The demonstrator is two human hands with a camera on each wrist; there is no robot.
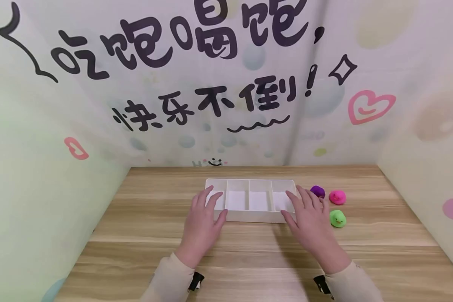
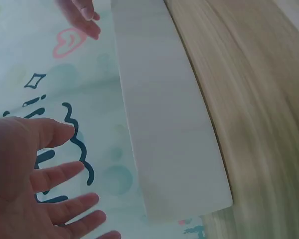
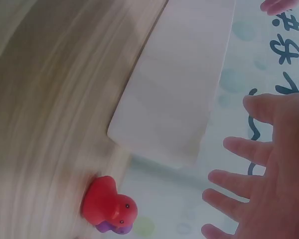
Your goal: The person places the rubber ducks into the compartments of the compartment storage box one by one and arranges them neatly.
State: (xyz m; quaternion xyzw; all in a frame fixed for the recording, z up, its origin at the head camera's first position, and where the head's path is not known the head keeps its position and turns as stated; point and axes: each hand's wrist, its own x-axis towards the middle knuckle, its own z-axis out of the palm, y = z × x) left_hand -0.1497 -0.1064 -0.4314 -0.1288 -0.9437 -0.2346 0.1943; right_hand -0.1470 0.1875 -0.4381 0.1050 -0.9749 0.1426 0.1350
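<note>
A white tray (image 1: 254, 216) with several side-by-side compartments lies on the table, and nothing shows in the parts I can see. My left hand (image 1: 201, 226) hovers over its left end, fingers spread and loosely bent. At the right end my right hand (image 1: 313, 224) is held the same way. Both wrist views show a gap between the hands and the tray. Beside the right hand are a purple toy duck (image 1: 318, 191), a pink toy duck (image 1: 337, 197) and a green toy duck (image 1: 337, 219). A red toy duck (image 3: 107, 201) appears only in the right wrist view.
The wood-grain table (image 1: 143, 251) is bounded by a printed back curtain (image 1: 211, 147) with dark lettering. Pale side walls (image 1: 438, 167) stand at left and right.
</note>
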